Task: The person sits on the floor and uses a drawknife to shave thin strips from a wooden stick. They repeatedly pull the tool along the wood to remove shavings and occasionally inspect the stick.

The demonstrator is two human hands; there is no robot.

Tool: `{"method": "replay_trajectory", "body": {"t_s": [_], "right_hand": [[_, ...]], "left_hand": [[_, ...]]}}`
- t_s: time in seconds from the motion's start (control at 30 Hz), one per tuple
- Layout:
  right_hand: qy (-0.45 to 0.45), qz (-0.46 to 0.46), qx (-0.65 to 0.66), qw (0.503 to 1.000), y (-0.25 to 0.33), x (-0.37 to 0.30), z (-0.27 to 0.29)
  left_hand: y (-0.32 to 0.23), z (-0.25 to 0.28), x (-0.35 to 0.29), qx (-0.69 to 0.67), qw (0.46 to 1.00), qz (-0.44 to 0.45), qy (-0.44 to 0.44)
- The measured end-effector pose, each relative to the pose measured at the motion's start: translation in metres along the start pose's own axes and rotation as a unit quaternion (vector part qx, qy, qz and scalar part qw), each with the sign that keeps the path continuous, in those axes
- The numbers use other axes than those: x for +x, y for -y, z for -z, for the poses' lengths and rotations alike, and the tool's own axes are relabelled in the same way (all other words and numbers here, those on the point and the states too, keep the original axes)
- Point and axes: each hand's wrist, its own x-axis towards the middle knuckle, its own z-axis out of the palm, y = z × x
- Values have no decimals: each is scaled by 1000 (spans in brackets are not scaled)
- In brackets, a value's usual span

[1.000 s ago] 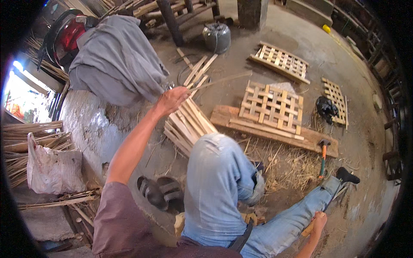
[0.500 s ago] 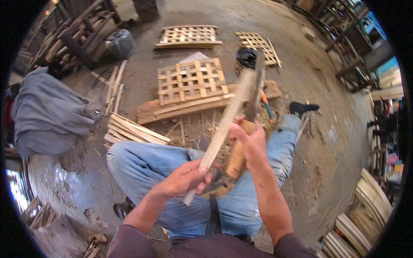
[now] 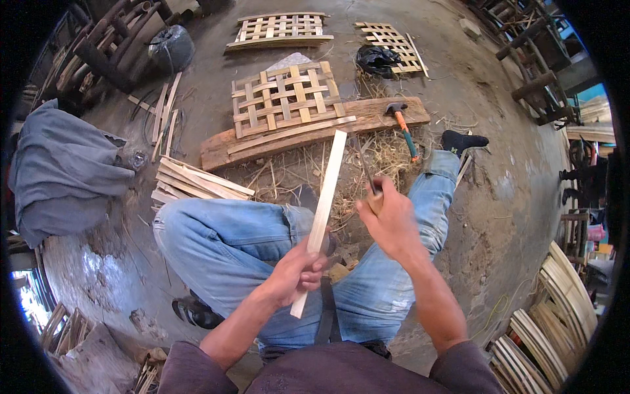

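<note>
My left hand [image 3: 294,274] is closed round the lower part of a flat pale wooden strip [image 3: 331,174], tilted upward above my lap. My right hand [image 3: 392,222], slightly blurred, grips a large knife [image 3: 366,168] by its wooden handle. The blade shows as a thin dark line, nearly edge-on, pointing up and left. It lies to the right of the strip, with a gap between them. Most of the handle is hidden inside my fist.
Beyond my legs, a woven slat panel [image 3: 282,98] leans on a thick plank [image 3: 220,148], where a hammer [image 3: 404,128] lies. Two more panels lie farther off, near a black plastic bag [image 3: 377,60]. Cut strips [image 3: 197,180] are piled beside my left knee, shavings [image 3: 354,190] between my legs.
The knife has turned from broadside and upright to nearly edge-on and lower, and its handle has gone from sight. The hammer head now shows. The strip stays in my left hand.
</note>
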Motion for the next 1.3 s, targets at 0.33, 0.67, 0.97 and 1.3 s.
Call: {"method": "replay_trajectory", "body": {"t_s": [0.33, 0.67, 0.97, 1.3], "right_hand": [[113, 186, -176, 960, 42, -24, 37], [139, 337, -236, 901, -41, -45, 2], [153, 128, -245, 949, -47, -32, 5], [33, 90, -228, 969, -104, 15, 23]], "left_hand": [[4, -17, -16, 27, 999, 0, -28], [37, -10, -31, 243, 956, -67, -152], [36, -19, -33, 211, 967, -43, -137], [56, -32, -48, 150, 985, 27, -84]]}}
